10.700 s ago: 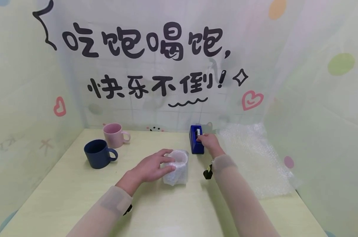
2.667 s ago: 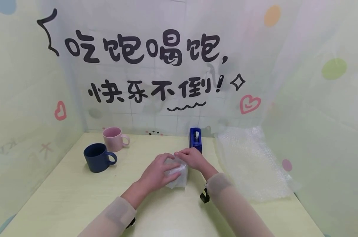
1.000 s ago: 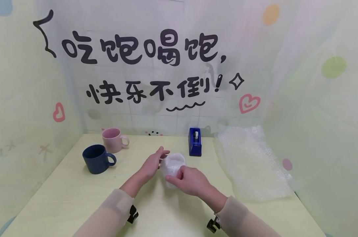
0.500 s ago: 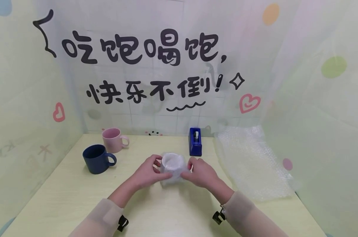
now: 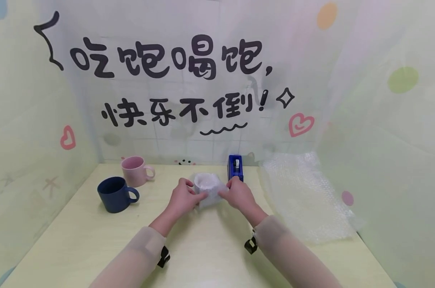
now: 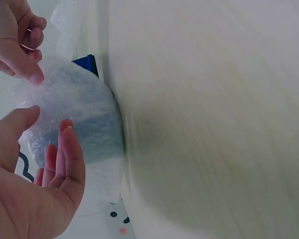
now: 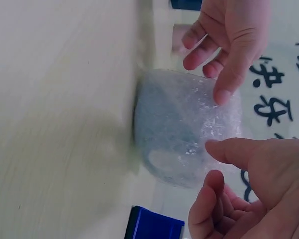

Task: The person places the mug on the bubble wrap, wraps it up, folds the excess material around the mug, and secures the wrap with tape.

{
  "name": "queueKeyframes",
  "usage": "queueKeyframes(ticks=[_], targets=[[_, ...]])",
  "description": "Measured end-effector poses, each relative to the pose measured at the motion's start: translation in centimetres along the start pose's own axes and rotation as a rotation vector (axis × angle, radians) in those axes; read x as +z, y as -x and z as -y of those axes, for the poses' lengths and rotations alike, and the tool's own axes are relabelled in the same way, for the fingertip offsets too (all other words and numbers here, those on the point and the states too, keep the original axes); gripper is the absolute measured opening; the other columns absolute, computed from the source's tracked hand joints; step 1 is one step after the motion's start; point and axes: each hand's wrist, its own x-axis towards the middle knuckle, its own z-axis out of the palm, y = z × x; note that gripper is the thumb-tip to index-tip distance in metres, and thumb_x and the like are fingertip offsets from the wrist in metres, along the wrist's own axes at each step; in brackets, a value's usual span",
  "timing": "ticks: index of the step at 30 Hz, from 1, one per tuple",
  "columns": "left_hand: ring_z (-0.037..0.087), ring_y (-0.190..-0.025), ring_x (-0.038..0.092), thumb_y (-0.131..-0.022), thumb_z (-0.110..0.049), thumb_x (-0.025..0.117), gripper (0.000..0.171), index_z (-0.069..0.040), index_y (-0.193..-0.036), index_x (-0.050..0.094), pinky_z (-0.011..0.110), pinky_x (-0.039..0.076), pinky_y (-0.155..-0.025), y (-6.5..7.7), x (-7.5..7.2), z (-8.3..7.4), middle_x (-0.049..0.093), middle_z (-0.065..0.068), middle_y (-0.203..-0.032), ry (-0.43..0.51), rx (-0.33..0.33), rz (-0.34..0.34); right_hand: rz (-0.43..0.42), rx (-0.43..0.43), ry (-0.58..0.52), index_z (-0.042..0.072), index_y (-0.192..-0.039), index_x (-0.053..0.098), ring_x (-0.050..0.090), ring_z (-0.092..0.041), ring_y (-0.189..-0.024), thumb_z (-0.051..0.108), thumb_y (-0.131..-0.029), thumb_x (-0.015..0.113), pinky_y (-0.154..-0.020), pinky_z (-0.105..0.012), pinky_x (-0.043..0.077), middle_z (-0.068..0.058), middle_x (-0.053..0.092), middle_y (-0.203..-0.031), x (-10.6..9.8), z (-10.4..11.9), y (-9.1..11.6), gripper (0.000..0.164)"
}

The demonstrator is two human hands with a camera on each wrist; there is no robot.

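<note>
A bubble-wrapped cup with a round, pale rim stands upright on the table between both hands, near the back. My left hand grips its left side, thumb at the front by the rim and fingers bent around the far side. On the right, my right hand pinches the wrap with thumb and fingers. Up close in the left wrist view, the bubble wrap looks clear and crinkled over a smooth curved wall. The right wrist view has the right thumb on the wrap and the other fingers curled beside it.
A blue tape dispenser stands just behind the right hand. Farther right lies a flat sheet of bubble wrap. At the left are a navy mug and a pink mug. A printed fabric backdrop borders the table.
Earlier the right hand was at the tape dispenser, then over the cup's top. Within the last second both hands took its sides, and the cup moved back toward the backdrop. The mugs stayed put.
</note>
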Motion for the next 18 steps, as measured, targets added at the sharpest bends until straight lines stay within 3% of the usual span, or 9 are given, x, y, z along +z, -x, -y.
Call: queueKeyframes(ticks=[4, 9, 12, 15, 18], targets=[[0.023, -0.087, 0.071, -0.096, -0.026, 0.087, 0.052, -0.004, -0.123, 0.049, 0.029, 0.053, -0.072, -1.6, 0.5, -0.1, 0.07, 0.017, -0.106, 0.012, 0.036, -0.048, -0.034, 0.038, -0.083, 0.005, -0.116, 0.058, 0.069, -0.021, -0.073, 0.026, -0.099, 0.082, -0.067, -0.034, 0.056, -0.011, 0.071, -0.09, 0.7, 0.1, -1.7, 0.036], [0.036, -0.106, 0.074, -0.101, -0.019, 0.079, 0.046, -0.001, -0.136, 0.054, 0.038, 0.061, -0.087, -3.4, 0.7, 0.1, 0.074, 0.024, -0.12, 0.047, 0.057, -0.081, -0.054, 0.062, -0.117, 0.006, -0.117, 0.059, 0.07, -0.019, -0.075, 0.021, -0.1, 0.078, -0.066, -0.031, 0.054, -0.008, 0.071, -0.089, 1.5, 0.6, -3.2, 0.03], [0.043, -0.128, 0.071, -0.104, -0.013, 0.07, 0.051, 0.004, -0.149, 0.051, 0.048, 0.062, -0.105, -4.3, 0.7, 0.1, 0.07, 0.029, -0.138, 0.112, 0.07, -0.038, -0.06, 0.064, -0.11, 0.004, -0.123, 0.059, 0.067, -0.021, -0.081, 0.02, -0.1, 0.076, -0.071, -0.032, 0.054, -0.009, 0.071, -0.092, 1.8, 1.0, -3.8, 0.033], [0.045, -0.148, 0.057, -0.107, -0.01, 0.063, 0.059, 0.007, -0.159, 0.041, 0.053, 0.051, -0.121, -5.0, 0.7, 0.2, 0.056, 0.032, -0.157, 0.16, 0.085, 0.047, -0.069, 0.049, -0.08, 0.002, -0.133, 0.059, 0.067, -0.024, -0.091, 0.019, -0.099, 0.076, -0.08, -0.038, 0.058, -0.011, 0.072, -0.101, 2.0, 1.3, -4.2, 0.042], [0.046, -0.159, 0.043, -0.11, -0.009, 0.058, 0.064, 0.01, -0.165, 0.032, 0.055, 0.041, -0.129, -5.7, 0.8, 0.4, 0.042, 0.033, -0.169, 0.195, 0.106, 0.132, -0.075, 0.03, -0.08, -0.002, -0.144, 0.058, 0.072, -0.032, -0.108, 0.018, -0.097, 0.077, -0.096, -0.047, 0.062, -0.018, 0.075, -0.12, 2.3, 1.4, -4.5, 0.055]])
